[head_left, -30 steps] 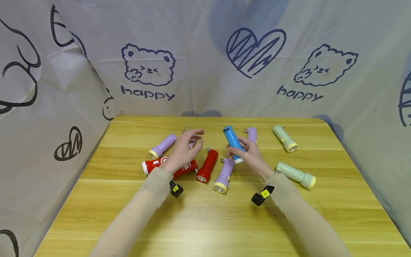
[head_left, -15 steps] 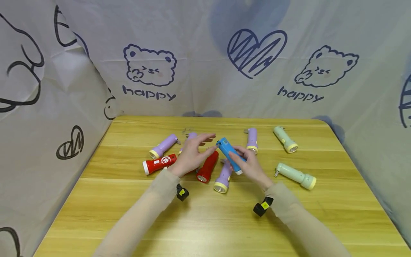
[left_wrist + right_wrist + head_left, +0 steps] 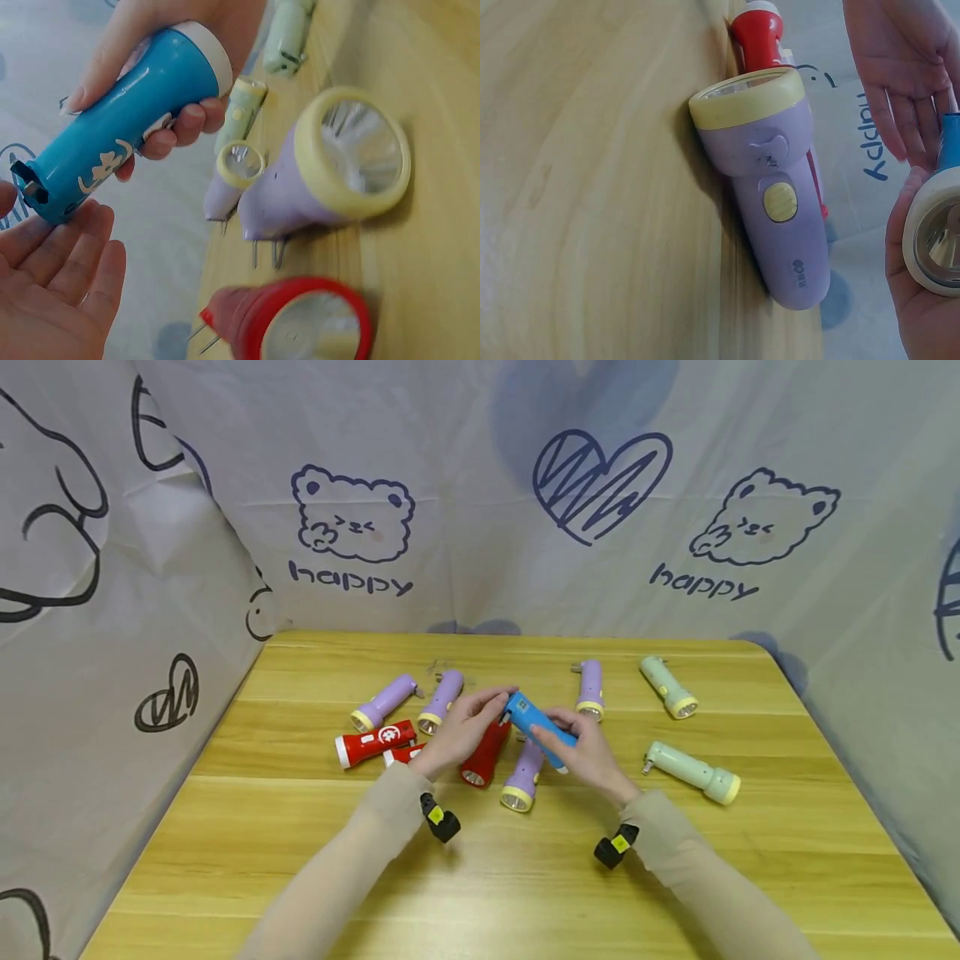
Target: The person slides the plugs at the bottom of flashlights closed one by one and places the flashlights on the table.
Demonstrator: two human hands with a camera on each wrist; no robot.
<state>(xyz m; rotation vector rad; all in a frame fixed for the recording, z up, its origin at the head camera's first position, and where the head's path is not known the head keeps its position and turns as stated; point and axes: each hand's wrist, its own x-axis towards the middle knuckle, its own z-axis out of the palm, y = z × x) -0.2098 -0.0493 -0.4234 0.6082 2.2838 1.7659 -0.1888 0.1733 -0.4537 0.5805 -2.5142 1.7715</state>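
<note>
A blue flashlight (image 3: pixel 538 727) with a white head ring is held above the table in my right hand (image 3: pixel 583 752), whose fingers curl round its body. Its tail points up and left, with two metal plug prongs (image 3: pixel 30 184) sticking out. At that tail is my left hand (image 3: pixel 467 727); in the left wrist view its fingers (image 3: pixel 75 247) are fairly straight and touch beneath the tail, the thumb tip close by the prongs. Under the hands lie a red flashlight (image 3: pixel 483 756) and a purple flashlight (image 3: pixel 522 781), both partly covered in the head view.
Two more purple flashlights (image 3: pixel 384 702) and red flashlights with white rims (image 3: pixel 373 743) lie at the left. Another purple flashlight (image 3: pixel 590 689) is at the back. Two pale green flashlights (image 3: pixel 692 770) lie at the right. White cloth (image 3: pixel 465 593) stands behind the wooden table (image 3: pixel 517 885).
My left hand has moved right and slightly down to the blue flashlight's tail. My right hand has brought the flashlight lower, its tail tilted further left.
</note>
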